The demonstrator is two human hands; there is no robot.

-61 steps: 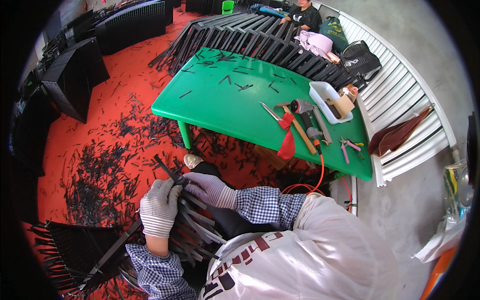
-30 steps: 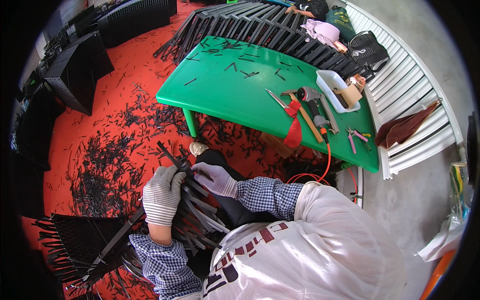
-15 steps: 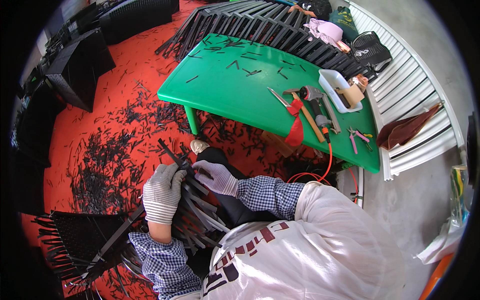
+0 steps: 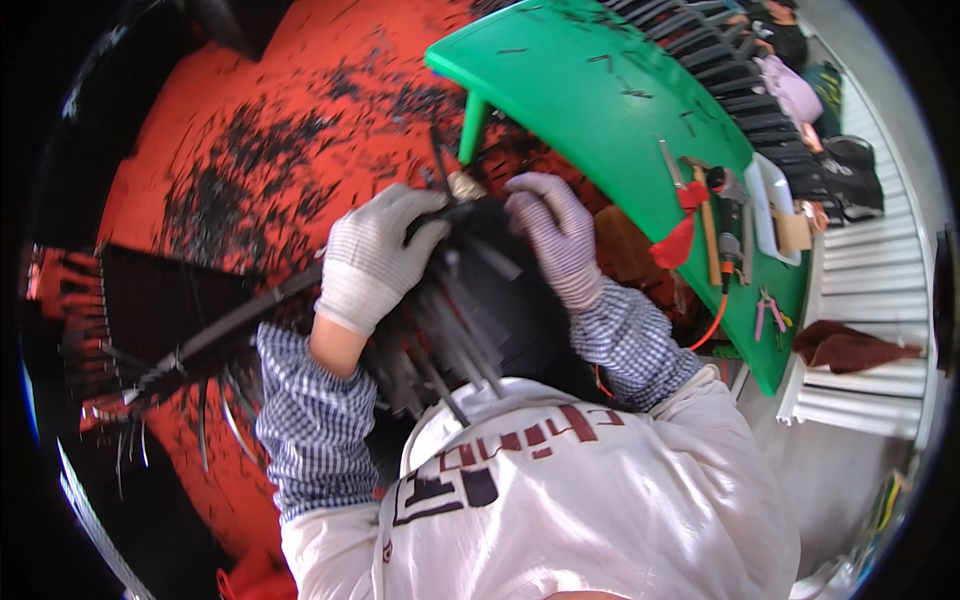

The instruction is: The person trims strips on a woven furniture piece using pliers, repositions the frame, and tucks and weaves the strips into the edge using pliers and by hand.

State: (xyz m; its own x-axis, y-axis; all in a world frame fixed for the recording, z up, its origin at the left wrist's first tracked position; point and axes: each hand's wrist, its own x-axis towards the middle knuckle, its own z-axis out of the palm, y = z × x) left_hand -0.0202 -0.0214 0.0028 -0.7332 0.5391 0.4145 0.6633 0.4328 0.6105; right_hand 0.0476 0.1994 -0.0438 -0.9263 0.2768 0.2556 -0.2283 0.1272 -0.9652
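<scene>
My left hand point(image 4: 380, 255), in a white striped knit glove, is closed around the end of a black frame bar point(image 4: 255, 308). A short dark strip sticks up beyond its fingers. From that end several loose flat black strips point(image 4: 455, 320) fan toward my body, blurred by motion. My right hand point(image 4: 560, 240), in a similar glove, is raised to the right of the bar, apart from it. Its fingers are bent together, and whatever lies in them is too small to make out. A black woven panel point(image 4: 165, 305) with strip ends along its edge adjoins the bar at the left.
Black strip offcuts point(image 4: 245, 165) litter the red floor point(image 4: 305, 60). A green table point(image 4: 590, 105) on the right holds a hammer point(image 4: 709, 235), an air tool point(image 4: 731, 225), scissors point(image 4: 672, 165), pink-handled pliers point(image 4: 768, 312) and a white tray point(image 4: 768, 205). An orange hose point(image 4: 715, 322) hangs off its edge.
My view has turned, shifting the table rightward. My right hand has come away from the bar end to the right. My left hand keeps its hold, and the loose strips have swung.
</scene>
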